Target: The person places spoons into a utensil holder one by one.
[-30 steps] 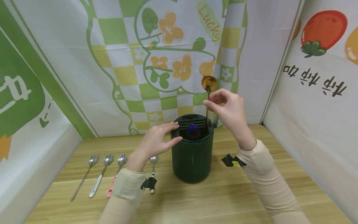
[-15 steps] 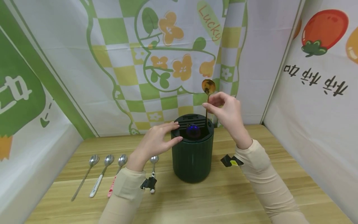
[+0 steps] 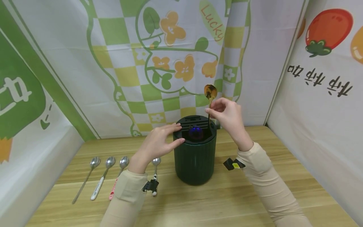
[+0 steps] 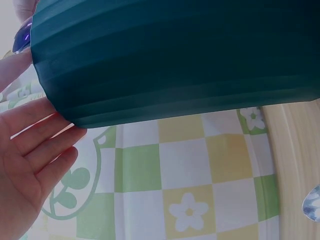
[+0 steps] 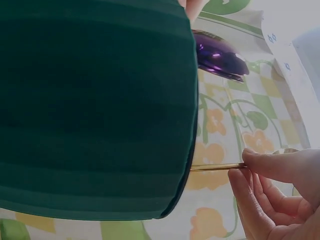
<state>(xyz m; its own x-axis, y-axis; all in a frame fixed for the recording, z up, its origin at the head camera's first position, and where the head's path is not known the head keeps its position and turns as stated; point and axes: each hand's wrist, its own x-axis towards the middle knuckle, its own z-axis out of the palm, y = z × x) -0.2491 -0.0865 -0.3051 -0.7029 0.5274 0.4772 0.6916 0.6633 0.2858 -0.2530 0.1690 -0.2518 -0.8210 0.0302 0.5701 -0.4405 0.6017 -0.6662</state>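
Note:
A dark green ribbed utensil holder (image 3: 194,164) with a black slotted top stands upright on the table. My right hand (image 3: 228,114) pinches a gold spoon (image 3: 210,92) between thumb and fingers, bowl upward. The spoon's handle runs down into the right side of the holder's top, its lower end hidden. In the right wrist view the gold handle (image 5: 217,167) enters past the rim. My left hand (image 3: 158,142) rests with straight fingers and thumb against the holder's left rim. A purple-blue spoon (image 3: 196,133) stands in the holder, its shiny bowl above the slots.
Left of the holder, several spoons lie on the wooden table (image 3: 227,201): a plain metal spoon (image 3: 85,181), a white-handled spoon (image 3: 100,183), a pink-handled spoon (image 3: 123,162) partly behind the left sleeve, and a black-and-white-handled spoon (image 3: 156,163). A printed curtain (image 3: 170,104) hangs behind.
My right hand has moved down and slightly left, and the gold spoon has sunk deeper into the holder. The left hand and the holder stay put.

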